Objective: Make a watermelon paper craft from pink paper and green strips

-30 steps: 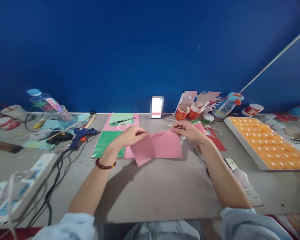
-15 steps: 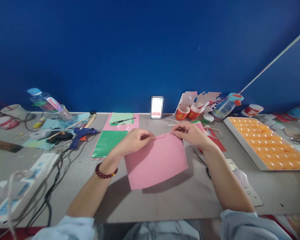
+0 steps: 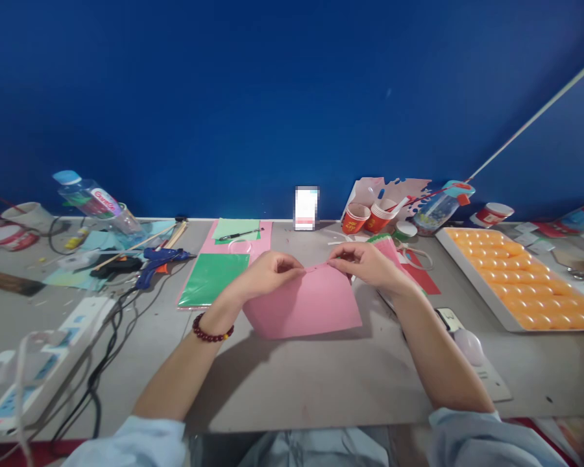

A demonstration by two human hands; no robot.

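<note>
A sheet of pink paper (image 3: 304,305) is held above the table by its far edge, and its near edge hangs toward me. My left hand (image 3: 272,275) pinches the far edge left of centre, thumb and fingers together. Close by on the same edge, my right hand (image 3: 357,261) also pinches the paper. The far edge looks slightly turned over between the two hands. Left of my left hand lies a green packet of paper (image 3: 213,280) on pink sheets. Beyond my right hand stand red paper cups (image 3: 354,219).
A blue glue gun (image 3: 158,263) with cables and a white power strip (image 3: 48,363) lie left. On the right are a tray of orange balls (image 3: 525,279), a clear bottle (image 3: 438,211) and a white board (image 3: 491,383). A lit phone (image 3: 306,209) leans at the back wall.
The paper's near edge has risen and moved away from me. My right hand has shifted slightly left, closer to my left hand. Both hands still pinch the far edge.
</note>
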